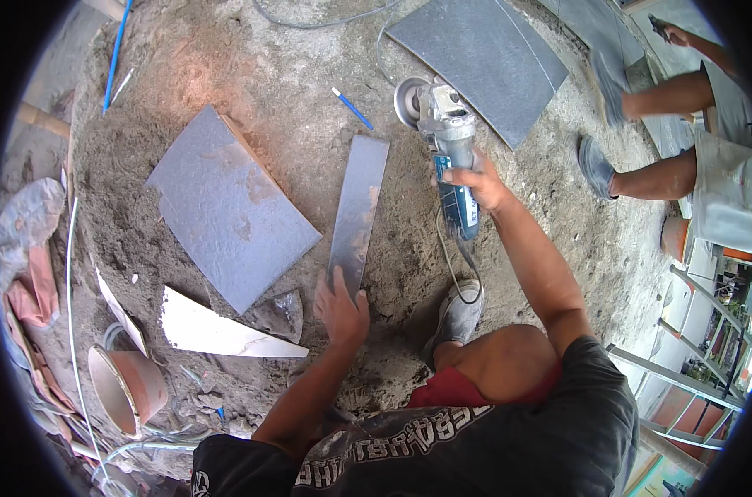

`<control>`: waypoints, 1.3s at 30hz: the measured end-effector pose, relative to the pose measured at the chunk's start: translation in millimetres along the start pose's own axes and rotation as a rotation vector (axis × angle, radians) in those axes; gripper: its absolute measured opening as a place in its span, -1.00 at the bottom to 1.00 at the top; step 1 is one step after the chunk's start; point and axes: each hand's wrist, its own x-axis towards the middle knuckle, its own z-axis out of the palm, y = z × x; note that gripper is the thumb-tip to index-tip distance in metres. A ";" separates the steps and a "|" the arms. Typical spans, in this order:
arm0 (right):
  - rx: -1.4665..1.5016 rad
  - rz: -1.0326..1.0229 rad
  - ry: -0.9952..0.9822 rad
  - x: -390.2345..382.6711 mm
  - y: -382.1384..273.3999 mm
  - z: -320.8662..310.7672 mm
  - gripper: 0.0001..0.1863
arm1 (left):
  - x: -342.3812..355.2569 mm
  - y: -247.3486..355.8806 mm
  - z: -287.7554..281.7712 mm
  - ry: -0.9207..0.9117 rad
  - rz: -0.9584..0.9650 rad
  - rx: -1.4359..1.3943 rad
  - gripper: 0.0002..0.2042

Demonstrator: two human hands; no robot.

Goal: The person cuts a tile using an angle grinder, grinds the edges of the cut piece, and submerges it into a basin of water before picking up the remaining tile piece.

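Note:
My right hand [478,184] grips the blue-and-grey angle grinder [450,149] by its body, its disc [409,101] pointing away from me just right of the strip's far end. A narrow grey tile strip [359,207] lies lengthwise on the sandy ground in front of me. My left hand [339,308] rests flat on the near end of that strip, fingers spread. The grinder's cord [452,265] loops down toward my dusty shoe [459,311].
A large grey tile [227,207] lies left of the strip, another [484,54] at the far right. White tile offcuts [219,331] and an orange pipe piece [127,385] sit at the lower left. A blue pencil [353,108] lies on the sand. Another person's legs [649,141] stand at the right, near a ladder [682,381].

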 end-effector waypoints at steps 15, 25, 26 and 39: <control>0.104 -0.131 0.037 -40.6 25.7 54.0 -0.32 | 89.6 141.3 -30.0 0.003 0.426 -0.830 -0.25; 0.160 -0.112 0.057 -48.1 22.7 38.9 -0.28 | 79.4 104.0 -7.2 0.012 0.380 -0.877 -0.25; 0.211 -0.102 0.008 -46.8 21.1 38.6 -0.29 | 76.9 83.8 1.3 0.005 0.275 -0.715 -0.21; 0.266 -0.048 -0.053 -44.9 31.2 37.0 -0.25 | 36.9 6.2 31.4 -0.213 -0.163 0.081 0.00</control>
